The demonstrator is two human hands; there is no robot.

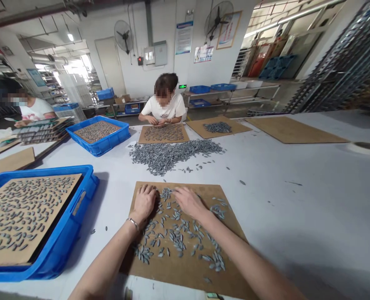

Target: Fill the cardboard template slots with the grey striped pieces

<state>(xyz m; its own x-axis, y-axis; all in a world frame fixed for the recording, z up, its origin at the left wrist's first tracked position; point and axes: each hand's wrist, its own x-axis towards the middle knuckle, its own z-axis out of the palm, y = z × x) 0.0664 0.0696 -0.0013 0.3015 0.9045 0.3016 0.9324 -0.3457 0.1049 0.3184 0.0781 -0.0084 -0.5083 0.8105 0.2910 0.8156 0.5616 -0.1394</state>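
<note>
A brown cardboard sheet (185,273) lies in front of me, scattered with small grey leaf-shaped pieces (176,237), some spread singly and some in clumps. Over its far left corner, my left hand (145,201) rests with fingers bent down and drawn together; what lies under the fingertips is hidden. My right hand (188,201) reaches across the far part of the sheet, its fingertips pinched at a small grey piece beside a clump (166,193) between both hands. A large heap of the same pieces (169,156) lies on the white table just beyond the sheet.
To the left stands a blue tray (88,183) holding a cardboard sheet covered in pieces. Another blue tray (122,132) sits farther back. Across the table a person (164,104) works over a cardboard sheet (141,135). More cardboard (292,127) and a tape roll (366,148) lie at right.
</note>
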